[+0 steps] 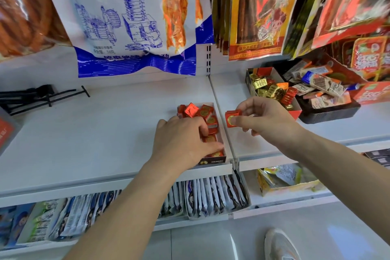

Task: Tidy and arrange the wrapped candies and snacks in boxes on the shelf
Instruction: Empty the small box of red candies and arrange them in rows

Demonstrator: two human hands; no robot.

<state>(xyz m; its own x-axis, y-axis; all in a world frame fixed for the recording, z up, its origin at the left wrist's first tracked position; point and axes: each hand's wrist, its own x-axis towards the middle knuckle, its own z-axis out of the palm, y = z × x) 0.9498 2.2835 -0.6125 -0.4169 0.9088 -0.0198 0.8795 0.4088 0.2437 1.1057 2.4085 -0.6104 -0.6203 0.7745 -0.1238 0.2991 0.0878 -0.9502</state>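
A small display box (223, 155) stands on the white shelf (95, 129), holding several red foil candies (207, 113) with gold seals. My left hand (181, 139) rests inside the box, fingers pressing down on the candies. To the right of the box, my right hand (268, 120) pinches a red candy (231, 119) between thumb and fingers, just above the shelf seam. Farther right, a red box (295, 110) holds mixed gold and red candies (270, 88).
A dark tray (329, 115) of chocolate bars sits at the right. Snack bags (135, 17) hang above. Black hooks (38, 96) lie at the shelf's left. The lower shelf holds rows of packets (215, 194) and a yellow box (280, 179). My shoe (280, 245) shows below.
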